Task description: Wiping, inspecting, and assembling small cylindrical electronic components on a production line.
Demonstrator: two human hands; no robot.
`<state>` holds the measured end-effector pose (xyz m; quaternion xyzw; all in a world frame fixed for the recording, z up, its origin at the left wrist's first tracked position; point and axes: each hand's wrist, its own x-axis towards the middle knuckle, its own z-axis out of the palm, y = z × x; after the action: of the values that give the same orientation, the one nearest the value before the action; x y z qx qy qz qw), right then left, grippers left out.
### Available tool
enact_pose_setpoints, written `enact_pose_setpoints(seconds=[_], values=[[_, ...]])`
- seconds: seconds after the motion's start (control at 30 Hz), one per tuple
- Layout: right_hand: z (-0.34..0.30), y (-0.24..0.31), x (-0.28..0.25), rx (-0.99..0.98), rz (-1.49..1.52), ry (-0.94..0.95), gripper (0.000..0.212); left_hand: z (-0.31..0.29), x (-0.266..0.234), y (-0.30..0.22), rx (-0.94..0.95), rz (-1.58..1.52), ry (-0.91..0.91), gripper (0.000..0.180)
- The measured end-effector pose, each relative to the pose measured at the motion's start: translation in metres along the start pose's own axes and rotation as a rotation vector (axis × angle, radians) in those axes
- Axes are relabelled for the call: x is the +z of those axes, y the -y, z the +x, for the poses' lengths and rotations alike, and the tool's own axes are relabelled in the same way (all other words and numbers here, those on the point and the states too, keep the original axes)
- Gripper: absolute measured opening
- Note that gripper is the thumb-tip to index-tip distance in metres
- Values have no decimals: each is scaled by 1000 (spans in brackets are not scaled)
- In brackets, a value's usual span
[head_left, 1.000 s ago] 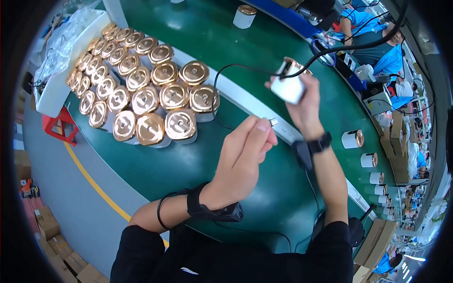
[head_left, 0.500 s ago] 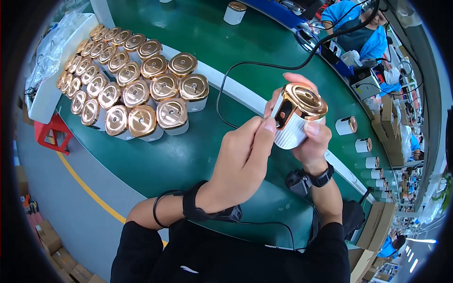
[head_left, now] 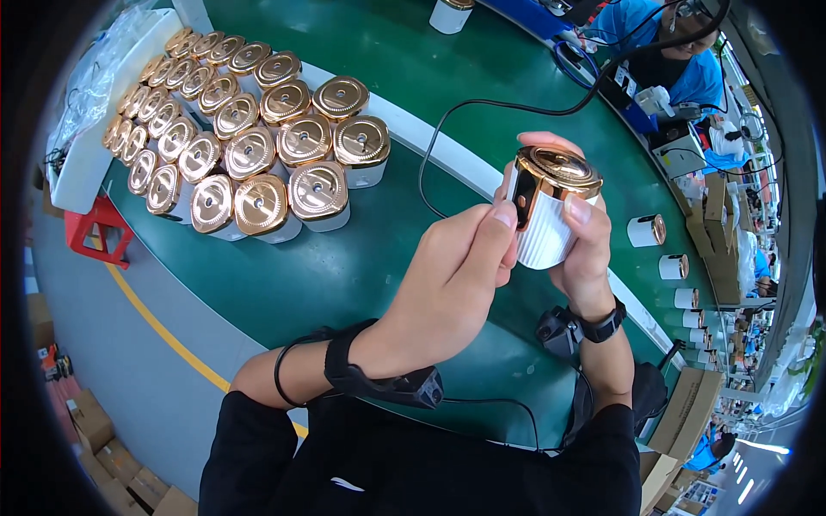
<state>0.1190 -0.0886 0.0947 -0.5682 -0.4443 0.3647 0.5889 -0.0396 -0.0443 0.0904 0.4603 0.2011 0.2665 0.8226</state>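
And here the gap closes: a second ago the left hand (head_left: pixel 443 284) has a pronged plug out in the open, well apart from the white canister (head_left: pixel 546 241); now its pinched fingertips are right up against the canister's dark side panel (head_left: pixel 522 191). The canister has turned too, showing that panel and its gold top (head_left: pixel 559 165). The right hand (head_left: pixel 589 249) has it firmly wrapped, thumb on the ribbed side, held up in front of the chest above the green table (head_left: pixel 249 292). Since half a second ago, hardly a shift, which suggests careful work at that one spot. The left pinch stays tight, probably on the plug, but the tip is covered, so no telling whether it sits in the panel! The black cable (head_left: pixel 559 113) loops down behind the left hand.
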Motion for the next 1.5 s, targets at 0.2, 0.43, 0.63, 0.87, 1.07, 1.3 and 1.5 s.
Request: enact_pose_setpoints(seconds=[0.2, 0.43, 0.63, 0.87, 1.07, 1.3, 1.5], values=[[-3, -1, 3, 89, 74, -25, 71, 4, 0, 4, -96, -70, 15, 37], [0, -15, -27, -40, -83, -81, 60, 10, -9, 3, -136, -148, 39, 37], [14, -85, -208, -5, -805, -468, 66, 15, -7, -3, -133, -154, 37, 37], [87, -45, -84, -368, -1887, -374, 102, 17, -19, -12, -206, -137, -15, 37], [280, -120, -51, -309, -756, -513, 82, 38, -23, -3, -140, -149, -42, 36], [187, -91, -12, 37, 665, -142, 45, 33, -30, -11, -19, -183, -184, 35], [60, -13, 17, 159, 550, -42, 48, 26, -23, -9, 19, -178, -84, 36]])
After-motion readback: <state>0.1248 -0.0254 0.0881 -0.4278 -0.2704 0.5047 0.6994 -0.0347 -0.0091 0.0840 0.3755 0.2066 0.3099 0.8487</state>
